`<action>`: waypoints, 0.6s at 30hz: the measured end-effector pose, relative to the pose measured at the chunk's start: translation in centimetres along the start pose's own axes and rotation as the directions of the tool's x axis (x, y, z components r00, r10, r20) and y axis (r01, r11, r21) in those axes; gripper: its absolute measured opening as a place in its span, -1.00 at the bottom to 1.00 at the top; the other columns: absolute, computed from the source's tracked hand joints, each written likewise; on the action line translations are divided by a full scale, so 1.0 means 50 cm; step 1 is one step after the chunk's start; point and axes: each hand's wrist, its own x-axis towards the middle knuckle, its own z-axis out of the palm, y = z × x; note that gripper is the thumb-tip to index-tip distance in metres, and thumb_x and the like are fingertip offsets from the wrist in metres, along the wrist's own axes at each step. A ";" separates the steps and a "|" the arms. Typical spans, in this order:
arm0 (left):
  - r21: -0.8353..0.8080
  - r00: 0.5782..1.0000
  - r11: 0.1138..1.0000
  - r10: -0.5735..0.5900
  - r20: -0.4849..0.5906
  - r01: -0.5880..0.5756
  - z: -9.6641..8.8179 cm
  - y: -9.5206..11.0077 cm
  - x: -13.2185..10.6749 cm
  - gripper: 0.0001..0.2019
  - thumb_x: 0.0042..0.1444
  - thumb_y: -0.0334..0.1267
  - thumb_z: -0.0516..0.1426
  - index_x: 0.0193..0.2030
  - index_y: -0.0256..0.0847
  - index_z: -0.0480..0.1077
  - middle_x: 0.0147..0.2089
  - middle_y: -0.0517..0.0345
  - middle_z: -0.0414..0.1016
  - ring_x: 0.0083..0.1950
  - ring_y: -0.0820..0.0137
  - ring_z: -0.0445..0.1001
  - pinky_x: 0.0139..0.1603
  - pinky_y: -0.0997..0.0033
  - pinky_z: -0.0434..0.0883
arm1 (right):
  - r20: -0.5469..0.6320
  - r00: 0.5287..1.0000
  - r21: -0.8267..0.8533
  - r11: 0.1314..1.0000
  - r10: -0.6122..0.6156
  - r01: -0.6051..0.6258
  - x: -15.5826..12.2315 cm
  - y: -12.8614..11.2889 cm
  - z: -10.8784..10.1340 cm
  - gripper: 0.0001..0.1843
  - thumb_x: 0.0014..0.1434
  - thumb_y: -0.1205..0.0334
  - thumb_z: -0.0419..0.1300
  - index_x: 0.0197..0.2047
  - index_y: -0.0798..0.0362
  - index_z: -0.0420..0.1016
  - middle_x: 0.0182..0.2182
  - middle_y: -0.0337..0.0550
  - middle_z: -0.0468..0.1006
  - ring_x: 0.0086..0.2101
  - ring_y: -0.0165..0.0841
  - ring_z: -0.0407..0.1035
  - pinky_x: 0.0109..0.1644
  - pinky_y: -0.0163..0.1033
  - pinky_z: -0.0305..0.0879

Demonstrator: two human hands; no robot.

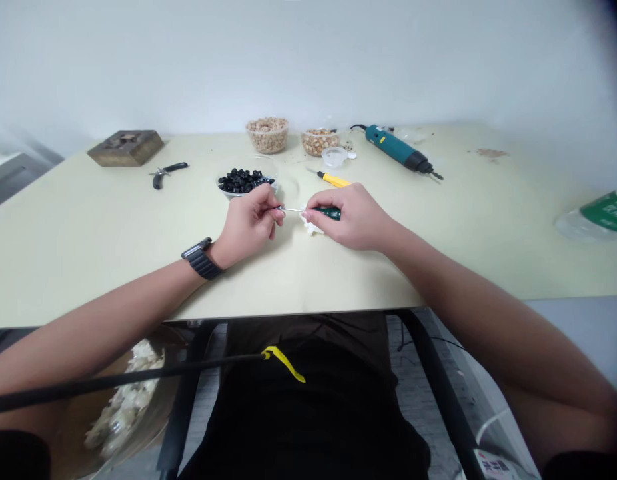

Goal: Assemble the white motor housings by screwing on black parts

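Together, both hands pinch over one tiny job.
Left hand (248, 221) narrow on a small piece (277, 209), too small to identify, meeting the tip of a green screwdriver (331, 213) gripped by the right hand (351, 217); one tissue (311, 228) beneath. Beyond: one bowl (228, 193) heaped with black beads (242, 180), uncountable; two tubs (267, 139) (319, 143); one yellow knife (336, 179); one rotary tool (391, 145); one pliers (166, 173); one wood block (126, 148).

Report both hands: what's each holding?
Left hand: closed, pinching a small dark object, too small to identify.
Right hand: closed, holding a green-handled screwdriver.
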 end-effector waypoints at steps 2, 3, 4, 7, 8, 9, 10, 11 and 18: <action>-0.004 1.000 1.000 -0.019 0.025 0.019 -0.002 0.001 0.000 -0.75 0.23 -0.32 0.29 -0.31 -0.09 0.26 -0.44 0.25 0.55 -0.58 0.46 0.44 -0.54 0.39 0.34 | 0.011 0.999 -0.063 0.998 -0.031 0.032 -0.003 0.002 0.001 -0.71 0.40 0.08 0.23 -0.26 0.05 0.70 -0.44 -0.20 0.62 -0.41 -0.35 0.31 -0.18 -0.17 0.18; -0.006 0.999 1.000 -0.028 0.037 0.028 -0.002 0.001 0.001 -0.74 0.23 -0.31 0.30 -0.32 -0.10 0.26 -0.45 0.25 0.55 -0.59 0.46 0.43 -0.54 0.39 0.34 | 0.017 0.999 -0.092 0.995 -0.043 0.044 -0.004 0.004 0.002 -0.70 0.41 0.07 0.23 -0.26 0.04 0.69 -0.46 -0.21 0.60 -0.42 -0.35 0.30 -0.18 -0.17 0.17; -0.011 0.998 0.999 -0.037 0.049 0.037 -0.003 0.001 0.002 -0.73 0.23 -0.31 0.30 -0.33 -0.10 0.25 -0.46 0.25 0.55 -0.59 0.46 0.42 -0.55 0.39 0.33 | 0.023 0.998 -0.120 0.991 -0.053 0.055 -0.005 0.007 0.003 -0.69 0.42 0.06 0.21 -0.25 0.04 0.69 -0.47 -0.21 0.58 -0.42 -0.34 0.29 -0.19 -0.17 0.16; -0.063 0.992 0.994 -0.079 0.094 0.085 -0.006 -0.002 0.004 -0.70 0.23 -0.29 0.33 -0.34 -0.10 0.25 -0.49 0.26 0.54 -0.62 0.47 0.40 -0.59 0.42 0.30 | 0.039 0.995 -0.208 0.973 -0.090 0.096 -0.009 0.017 0.008 -0.64 0.47 0.03 0.16 -0.25 0.03 0.66 -0.47 -0.18 0.57 -0.41 -0.30 0.30 -0.19 -0.15 0.13; -0.088 0.989 0.990 -0.096 0.112 0.106 -0.007 -0.003 0.005 -0.68 0.24 -0.27 0.35 -0.34 -0.09 0.25 -0.49 0.26 0.53 -0.62 0.47 0.40 -0.61 0.42 0.29 | 0.042 0.993 -0.240 0.964 -0.106 0.113 -0.010 0.020 0.010 -0.63 0.49 0.03 0.14 -0.25 0.03 0.66 -0.44 -0.15 0.60 -0.38 -0.28 0.32 -0.19 -0.14 0.12; -0.109 0.985 0.986 -0.113 0.130 0.127 -0.008 -0.004 0.006 -0.67 0.25 -0.25 0.36 -0.34 -0.09 0.25 -0.50 0.25 0.53 -0.63 0.47 0.40 -0.63 0.42 0.28 | 0.044 0.991 -0.270 0.954 -0.123 0.130 -0.012 0.022 0.012 -0.62 0.50 0.03 0.12 -0.23 0.02 0.66 -0.39 -0.11 0.63 -0.36 -0.25 0.35 -0.19 -0.13 0.11; -0.123 0.982 0.982 -0.125 0.142 0.143 -0.009 -0.005 0.007 -0.65 0.25 -0.22 0.38 -0.33 -0.09 0.25 -0.50 0.25 0.52 -0.63 0.47 0.39 -0.64 0.42 0.27 | 0.044 0.990 -0.292 0.945 -0.137 0.144 -0.013 0.022 0.013 -0.62 0.51 0.03 0.11 -0.21 0.02 0.66 -0.34 -0.08 0.67 -0.32 -0.23 0.38 -0.18 -0.12 0.10; -0.130 0.980 0.980 -0.131 0.148 0.150 -0.010 -0.006 0.008 -0.64 0.25 -0.20 0.40 -0.33 -0.09 0.26 -0.50 0.24 0.52 -0.63 0.46 0.39 -0.65 0.42 0.27 | 0.039 0.989 -0.303 0.941 -0.143 0.148 -0.014 0.022 0.015 -0.62 0.51 0.03 0.10 -0.20 0.02 0.66 -0.31 -0.06 0.69 -0.30 -0.21 0.40 -0.17 -0.11 0.10; -0.153 0.996 0.985 -0.065 0.063 0.074 -0.004 0.002 0.011 -0.63 0.23 -0.24 0.42 -0.31 -0.10 0.26 -0.40 0.20 0.60 -0.56 0.46 0.44 -0.58 0.38 0.41 | -0.066 0.997 -0.167 0.985 0.041 -0.052 -0.003 0.002 0.007 -0.61 0.41 0.04 0.20 -0.44 0.00 0.47 -0.53 -0.22 0.47 -0.44 -0.34 0.25 -0.22 -0.14 0.10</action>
